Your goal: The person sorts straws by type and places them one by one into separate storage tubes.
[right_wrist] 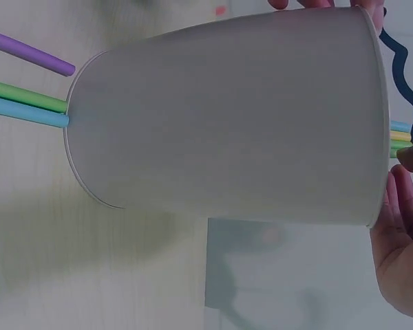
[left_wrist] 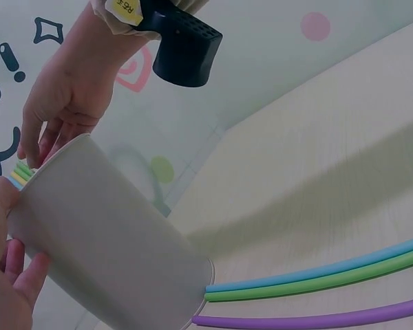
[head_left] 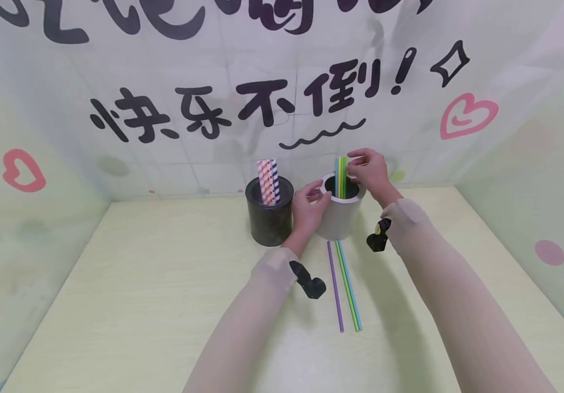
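Observation:
My right hand [head_left: 370,172] reaches over the white cylindrical holder [head_left: 339,221] and pinches plastic straws [head_left: 341,177] in blue, yellow and green that stand in it. In the right wrist view the thumb [right_wrist: 411,159] lies against a green straw. My left hand [head_left: 307,212] holds the holder's left side at the rim, its fingers bent against the wall. The holder stands upright on the table. In front of its base lie a purple straw [head_left: 335,286], a green straw [head_left: 347,284] and a blue straw [head_left: 352,289]; the last two lie side by side.
Left of my left hand stands a black cylindrical holder [head_left: 268,226] with patterned paper straws [head_left: 268,183] in it. The pale wooden table [head_left: 154,284] ends at a printed back wall [head_left: 174,164] close behind both holders. Side walls [head_left: 537,218] enclose it.

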Demonstrator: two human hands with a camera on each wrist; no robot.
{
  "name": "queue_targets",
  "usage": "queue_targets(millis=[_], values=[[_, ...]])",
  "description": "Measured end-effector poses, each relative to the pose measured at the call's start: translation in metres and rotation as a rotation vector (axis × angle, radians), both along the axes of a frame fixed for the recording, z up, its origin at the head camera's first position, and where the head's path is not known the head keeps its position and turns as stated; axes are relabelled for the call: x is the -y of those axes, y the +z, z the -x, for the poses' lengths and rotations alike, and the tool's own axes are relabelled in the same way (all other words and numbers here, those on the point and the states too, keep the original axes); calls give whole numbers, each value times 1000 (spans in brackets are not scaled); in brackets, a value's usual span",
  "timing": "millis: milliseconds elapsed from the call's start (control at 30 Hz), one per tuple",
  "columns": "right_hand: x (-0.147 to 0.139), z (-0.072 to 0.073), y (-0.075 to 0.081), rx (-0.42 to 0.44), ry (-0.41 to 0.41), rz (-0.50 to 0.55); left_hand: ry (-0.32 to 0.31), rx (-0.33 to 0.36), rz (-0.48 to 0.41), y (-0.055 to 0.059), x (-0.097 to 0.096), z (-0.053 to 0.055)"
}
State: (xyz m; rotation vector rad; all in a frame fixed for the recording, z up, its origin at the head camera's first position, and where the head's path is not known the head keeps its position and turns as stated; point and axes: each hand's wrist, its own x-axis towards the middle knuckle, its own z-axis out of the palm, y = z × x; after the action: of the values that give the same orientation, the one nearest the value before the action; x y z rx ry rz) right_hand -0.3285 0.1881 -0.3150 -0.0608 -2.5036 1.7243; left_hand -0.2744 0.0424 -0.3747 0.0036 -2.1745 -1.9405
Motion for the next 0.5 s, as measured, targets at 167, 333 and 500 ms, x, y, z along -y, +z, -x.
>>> queue_targets(millis=[167,333,500], values=[[-5,-6,6,14,16,15,-2,1,-10,1,-1,-1],[-11,-14,6,32,58,9,8,-1,-12,2,-1,-1],[-18,-28,1,20,105,-30,14,-2,-8,1,-1,-1]])
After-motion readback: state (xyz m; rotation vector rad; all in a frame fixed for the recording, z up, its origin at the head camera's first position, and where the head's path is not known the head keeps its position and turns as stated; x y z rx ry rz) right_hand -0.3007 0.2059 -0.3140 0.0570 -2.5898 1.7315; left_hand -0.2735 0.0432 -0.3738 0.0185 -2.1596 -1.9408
